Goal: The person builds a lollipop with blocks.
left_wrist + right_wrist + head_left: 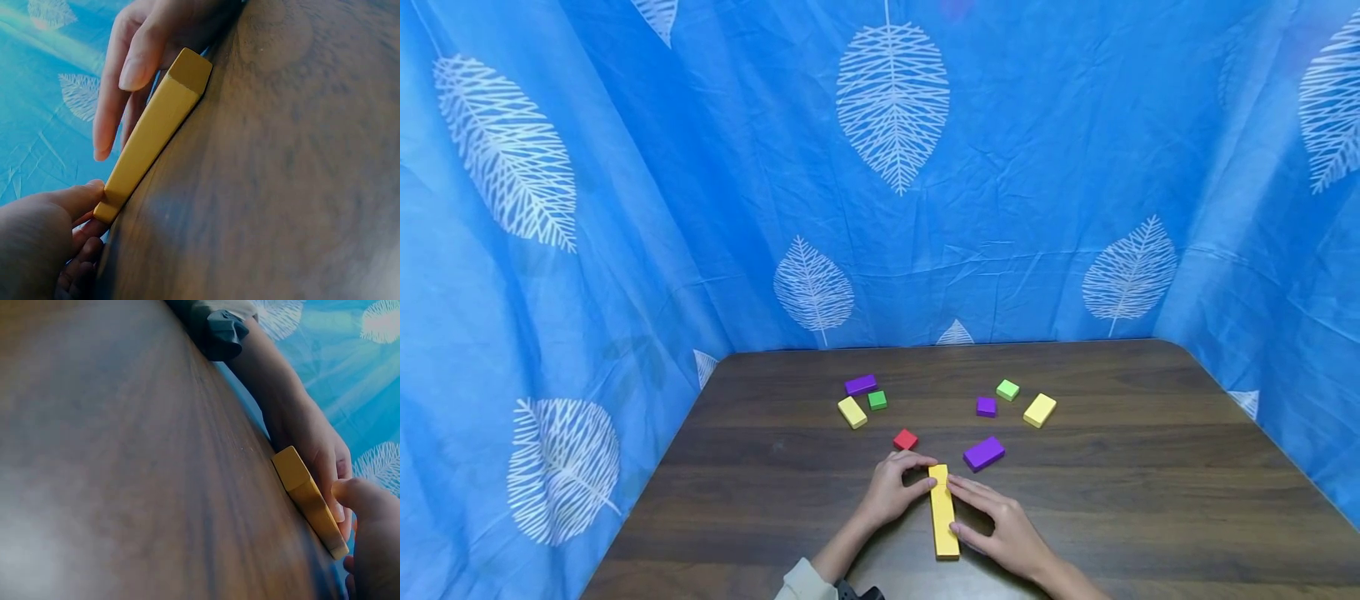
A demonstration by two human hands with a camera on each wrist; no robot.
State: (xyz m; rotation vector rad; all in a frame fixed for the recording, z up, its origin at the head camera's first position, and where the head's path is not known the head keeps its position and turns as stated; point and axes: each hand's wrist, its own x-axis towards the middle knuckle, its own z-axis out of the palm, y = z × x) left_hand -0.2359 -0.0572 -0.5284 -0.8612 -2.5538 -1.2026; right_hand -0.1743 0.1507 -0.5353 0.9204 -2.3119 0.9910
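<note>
A long yellow block [943,525] lies on the table, pointing away from me, with a short yellow block [937,473] against its far end. My left hand [891,492] pinches the short block between thumb and curled fingers; the left wrist view shows this grip [103,206] at the far tip. Along the right side of the long block is my right hand [1000,525], its fingers fairly straight and its thumb [344,487] by the block's side. Just beyond the left hand sits a red block [906,440]. A purple block [983,453] lies beyond the right hand.
Farther back on the left are a purple block [861,384], a green block [877,400] and a pale yellow block [852,412]. On the right lie a small purple block [987,407], a light green block [1007,389] and another pale yellow block [1040,410]. A blue curtain [1000,167] surrounds the table [760,483].
</note>
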